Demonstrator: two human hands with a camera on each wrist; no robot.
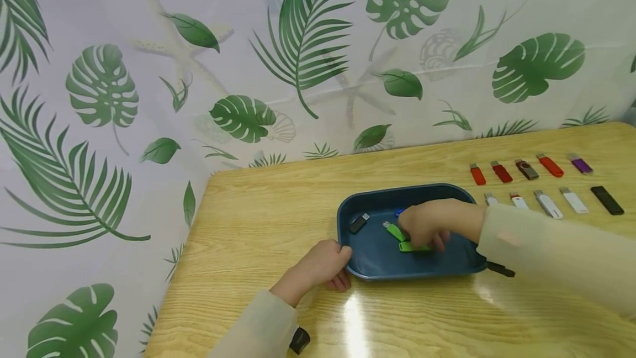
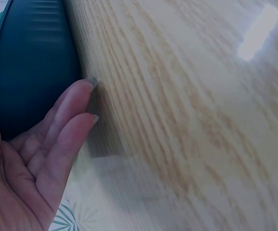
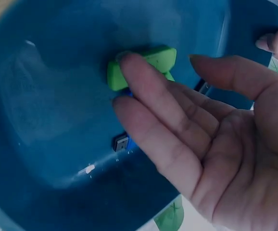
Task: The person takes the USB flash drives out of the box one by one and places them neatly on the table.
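A dark blue tray [image 1: 370,266] stands on the table, and my left hand [image 1: 323,264] holds its near left corner, thumb at the rim. Seen from the left wrist, the fingers of that hand [image 2: 47,163] lie bent against the outer wall of the tray [image 2: 33,62]. Inside the tray, my right hand [image 1: 427,222] reaches over two green USB drives [image 1: 395,231]. The right wrist view has this hand [image 3: 201,139] with long fingers touching a green drive [image 3: 162,59], thumb apart. A blue drive [image 1: 399,212] is partly hidden; a black one [image 1: 358,224] lies at the tray's left.
Right of the tray, red, brown and purple drives [image 1: 550,165] form a back row, with white drives [image 1: 549,205] and a black one [image 1: 607,200] in front. A dark object [image 1: 501,269] lies by the tray's near right corner. A leaf-patterned cloth [image 1: 323,98] hangs behind the table.
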